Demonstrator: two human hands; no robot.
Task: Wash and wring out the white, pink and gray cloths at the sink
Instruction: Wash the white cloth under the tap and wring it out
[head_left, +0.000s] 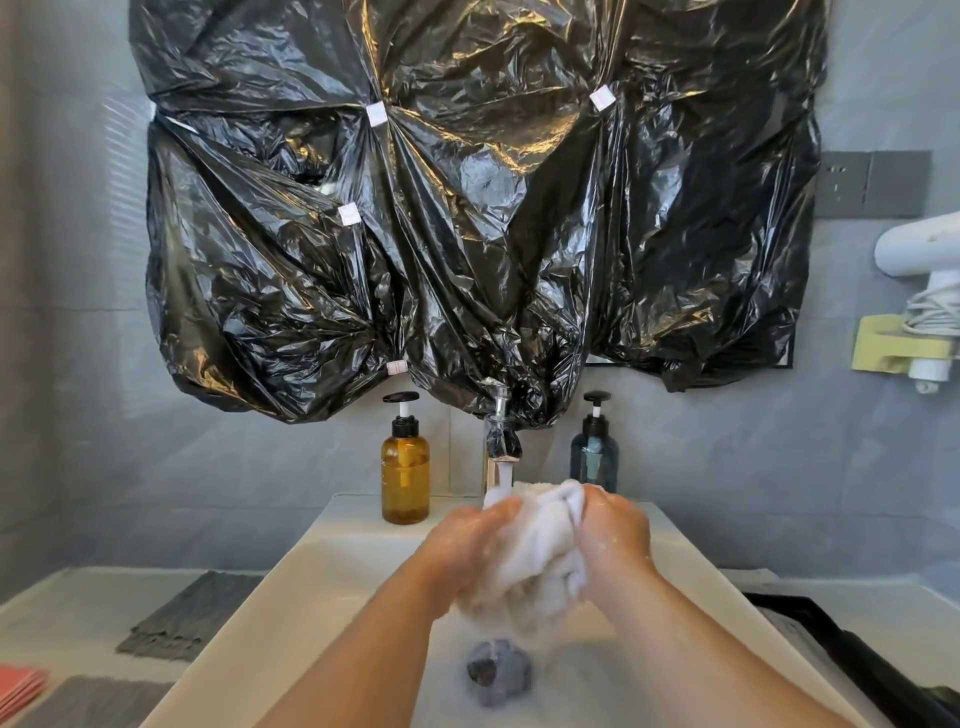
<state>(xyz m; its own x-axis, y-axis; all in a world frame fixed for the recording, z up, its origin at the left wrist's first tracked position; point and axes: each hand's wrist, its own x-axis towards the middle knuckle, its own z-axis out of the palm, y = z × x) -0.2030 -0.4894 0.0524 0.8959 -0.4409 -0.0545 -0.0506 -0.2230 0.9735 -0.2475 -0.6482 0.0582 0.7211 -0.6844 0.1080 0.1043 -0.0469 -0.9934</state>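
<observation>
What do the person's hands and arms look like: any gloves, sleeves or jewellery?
Both are bare. The left hand and right hand wear no gloves, and no ring, watch or bracelet shows. The left forearm and right forearm show no sleeve in frame. The hands look wet and glossy.

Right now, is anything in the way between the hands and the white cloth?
No, nothing visible stands between them. The left hand and the right hand grip the white cloth from either side, bunched between them over the sink, just below the running tap.
</observation>
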